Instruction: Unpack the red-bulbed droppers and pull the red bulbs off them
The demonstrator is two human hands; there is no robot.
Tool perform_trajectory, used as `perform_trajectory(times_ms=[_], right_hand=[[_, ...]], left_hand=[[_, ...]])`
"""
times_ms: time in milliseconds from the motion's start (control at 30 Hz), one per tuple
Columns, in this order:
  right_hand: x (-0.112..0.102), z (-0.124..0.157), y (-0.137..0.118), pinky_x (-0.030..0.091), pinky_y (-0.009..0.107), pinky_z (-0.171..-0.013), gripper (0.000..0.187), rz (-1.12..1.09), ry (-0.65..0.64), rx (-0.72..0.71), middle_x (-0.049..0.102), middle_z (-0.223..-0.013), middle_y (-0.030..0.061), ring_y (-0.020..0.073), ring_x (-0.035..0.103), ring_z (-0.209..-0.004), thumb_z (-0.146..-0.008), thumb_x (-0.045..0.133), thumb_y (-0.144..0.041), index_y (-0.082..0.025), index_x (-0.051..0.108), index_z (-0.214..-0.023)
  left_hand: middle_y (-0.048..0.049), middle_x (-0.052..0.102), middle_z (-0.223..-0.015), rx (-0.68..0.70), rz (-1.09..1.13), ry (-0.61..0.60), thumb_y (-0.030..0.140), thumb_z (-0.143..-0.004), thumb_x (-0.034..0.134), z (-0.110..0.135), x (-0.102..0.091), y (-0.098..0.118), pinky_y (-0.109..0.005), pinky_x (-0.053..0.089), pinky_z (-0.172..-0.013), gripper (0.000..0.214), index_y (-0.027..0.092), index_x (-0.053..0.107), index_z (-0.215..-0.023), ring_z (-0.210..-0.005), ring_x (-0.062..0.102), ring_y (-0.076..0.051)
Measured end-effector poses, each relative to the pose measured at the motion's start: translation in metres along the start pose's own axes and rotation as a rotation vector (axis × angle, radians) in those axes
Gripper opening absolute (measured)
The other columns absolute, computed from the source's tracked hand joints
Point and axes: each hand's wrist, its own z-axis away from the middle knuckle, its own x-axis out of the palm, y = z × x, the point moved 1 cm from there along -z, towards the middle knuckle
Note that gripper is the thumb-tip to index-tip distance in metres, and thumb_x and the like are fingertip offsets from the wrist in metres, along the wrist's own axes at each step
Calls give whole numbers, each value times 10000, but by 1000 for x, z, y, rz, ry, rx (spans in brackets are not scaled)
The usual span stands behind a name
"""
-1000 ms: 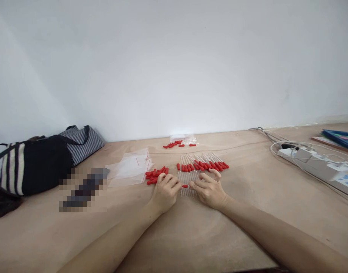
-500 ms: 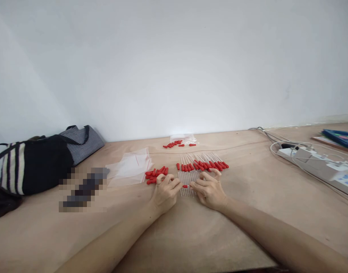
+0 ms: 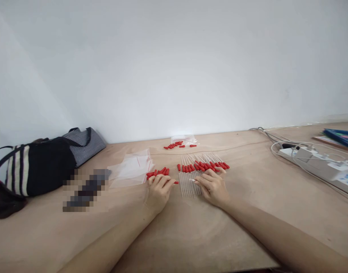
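Observation:
My left hand (image 3: 159, 190) pinches a red rubber dropper bulb (image 3: 176, 182), whose end pokes out past the fingertips. In my right hand (image 3: 215, 189) is a thin clear dropper tube (image 3: 192, 180), pointing left toward the bulb; a gap separates the two. Beneath the right fingers lies a row of bare clear tubes (image 3: 186, 187), side by side. Just beyond them, several droppers with red bulbs fitted (image 3: 202, 165) fan out, tips away from me. A pile of loose red bulbs (image 3: 159, 172) touches or sits right behind my left fingers; the hand partly hides it.
Clear zip bags (image 3: 131, 167) lie left of the bulb pile. Farther back are more red bulbs (image 3: 175, 145) beside a small bag (image 3: 181, 138). A black and striped bag (image 3: 49, 167) and a pixelated dark object (image 3: 87, 189) are at left, a power strip (image 3: 318, 163) with cables at right.
My hands have drawn apart, the left one moving left with a red bulb. Earlier a red bulb showed between both hands' fingertips; now the right fingers hold a bare tube end.

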Motion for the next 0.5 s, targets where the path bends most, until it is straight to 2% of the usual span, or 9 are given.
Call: perform_trajectory(times_ms=[67,133,200,267,367,500], right_hand=[[1,-1,0,172,369,-866,240,-5,-14,34,620,-668,-2,135,478,-726,-867,402,-230,-231,642,-872],[2,-2,0,173,369,-859,259,0,-35,68,632,-713,9,142,486,-751,-867,383,-198,-224,628,-946],[3,-3,0,168,372,-863,270,0,-55,68,640,-742,15,147,491,-771,-863,380,-182,-219,617,-987],[3,-3,0,164,375,-870,264,-10,-53,66,648,-758,16,149,497,-779,-857,392,-182,-216,615,-996],[5,-2,1,157,382,-880,235,-30,-40,78,655,-740,7,145,507,-766,-851,415,-192,-220,620,-962],[6,-1,1,168,386,-880,216,-48,-30,67,652,-692,6,150,508,-751,-842,429,-191,-218,626,-928]], left_hand=[[-33,657,-798,-80,-13,-21,201,-843,479,-10,-4,-7,-342,286,-708,160,231,636,-855,-788,546,-193],[-39,662,-823,-231,-33,-107,231,-834,485,-26,-8,-20,-348,287,-706,157,234,640,-863,-814,550,-216],[-33,673,-848,-439,-27,-236,266,-803,513,-44,-8,-39,-355,294,-734,135,231,630,-861,-857,552,-233],[-7,678,-834,-695,12,-430,334,-784,522,-58,-4,-60,-347,305,-769,145,234,619,-823,-859,570,-217],[11,685,-743,-799,44,-561,358,-718,587,-67,9,-81,-334,334,-762,145,220,621,-693,-782,601,-203],[10,667,-604,-838,59,-624,325,-662,645,-65,22,-89,-359,354,-776,139,214,628,-580,-719,615,-214]])
